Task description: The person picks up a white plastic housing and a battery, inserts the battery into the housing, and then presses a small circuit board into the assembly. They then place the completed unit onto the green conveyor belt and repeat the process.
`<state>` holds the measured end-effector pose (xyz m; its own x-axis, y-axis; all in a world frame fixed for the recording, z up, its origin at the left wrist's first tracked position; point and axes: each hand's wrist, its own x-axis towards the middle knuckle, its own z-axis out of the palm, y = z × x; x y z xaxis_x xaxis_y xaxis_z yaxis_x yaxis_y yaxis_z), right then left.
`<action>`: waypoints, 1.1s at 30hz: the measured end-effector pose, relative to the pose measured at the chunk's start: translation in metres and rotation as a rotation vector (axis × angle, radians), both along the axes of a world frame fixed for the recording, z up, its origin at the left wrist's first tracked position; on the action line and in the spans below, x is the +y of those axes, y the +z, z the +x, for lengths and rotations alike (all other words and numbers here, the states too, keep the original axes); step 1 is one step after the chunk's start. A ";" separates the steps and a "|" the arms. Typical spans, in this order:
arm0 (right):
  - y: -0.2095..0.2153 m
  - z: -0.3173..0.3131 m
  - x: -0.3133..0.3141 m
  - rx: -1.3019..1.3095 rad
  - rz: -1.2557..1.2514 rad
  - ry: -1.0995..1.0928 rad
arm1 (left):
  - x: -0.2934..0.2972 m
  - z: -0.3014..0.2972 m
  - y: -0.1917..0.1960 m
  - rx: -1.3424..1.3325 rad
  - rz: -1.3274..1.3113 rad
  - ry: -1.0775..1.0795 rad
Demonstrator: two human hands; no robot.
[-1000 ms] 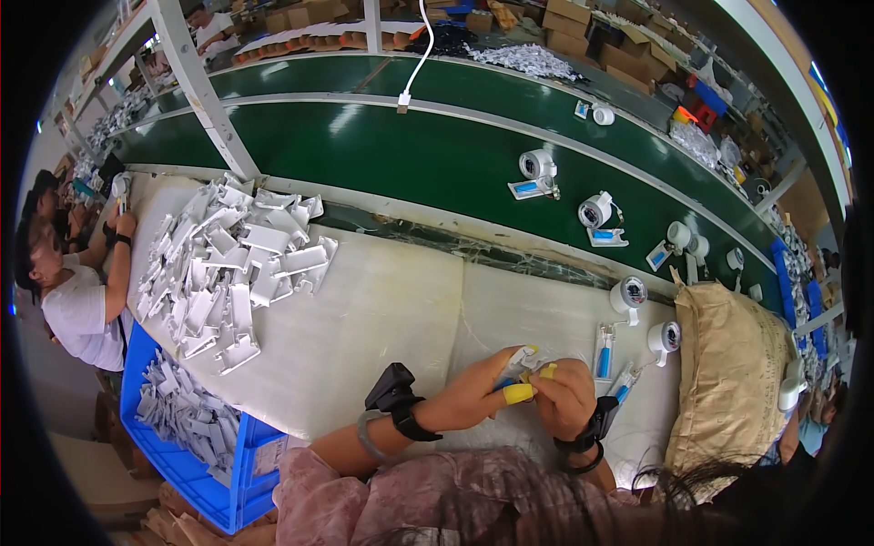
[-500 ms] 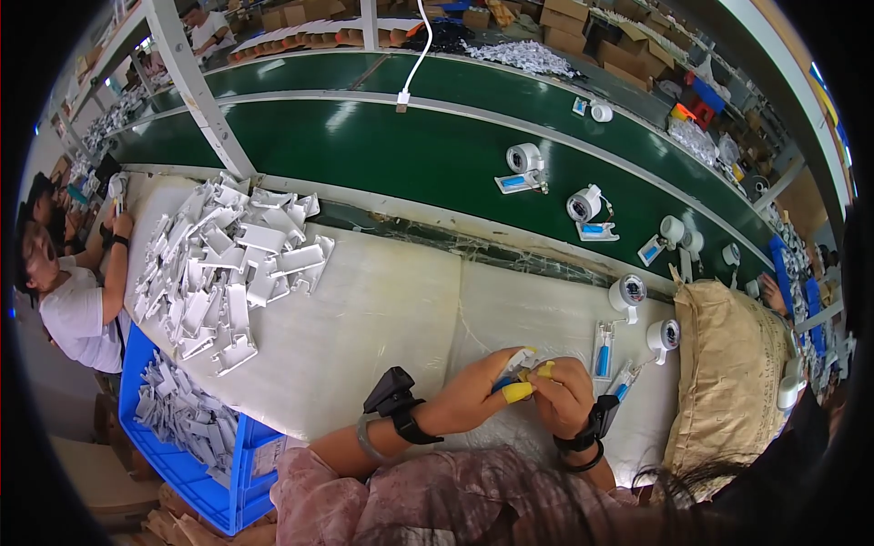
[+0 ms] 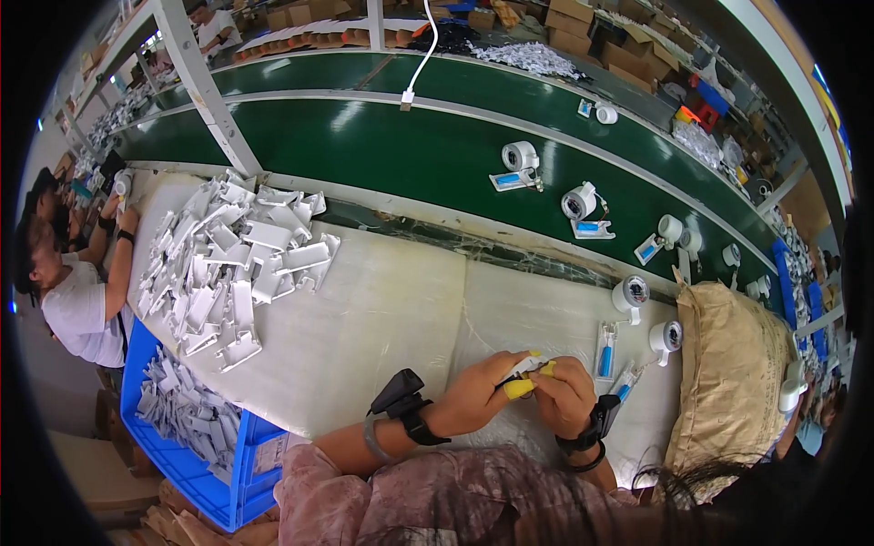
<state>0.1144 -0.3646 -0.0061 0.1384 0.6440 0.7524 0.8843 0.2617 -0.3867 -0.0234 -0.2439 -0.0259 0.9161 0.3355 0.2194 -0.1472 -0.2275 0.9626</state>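
Observation:
My left hand (image 3: 473, 393) and my right hand (image 3: 564, 397) meet over the near right part of the work table. Yellow covers sit on some of my fingertips. Between my hands is a small white plastic part (image 3: 526, 367); my left fingers grip it from the left, and my right fingertips pinch at its right end. My fingers hide most of it, and any smaller piece there is too small to name. Just right of my hands lie a white holder with a blue cylinder (image 3: 605, 353) and a second blue cylinder (image 3: 625, 391). Two round white units (image 3: 630, 293) stand beyond them.
A pile of white plastic housings (image 3: 241, 264) covers the table's left part. Below it stands a blue crate (image 3: 168, 464) of similar parts. A brown sack (image 3: 728, 382) stands at right. Round white units ride the green conveyor (image 3: 364, 146). A co-worker (image 3: 82, 291) is at far left.
The white part between my fingers has tilted and shows more of its surface. My hands stay close together in nearly the same place. Units on the conveyor have shifted slightly left.

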 end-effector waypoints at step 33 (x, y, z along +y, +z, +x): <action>0.000 0.066 0.198 0.767 -0.284 0.111 | 0.062 0.006 -0.006 -0.197 -1.188 0.239</action>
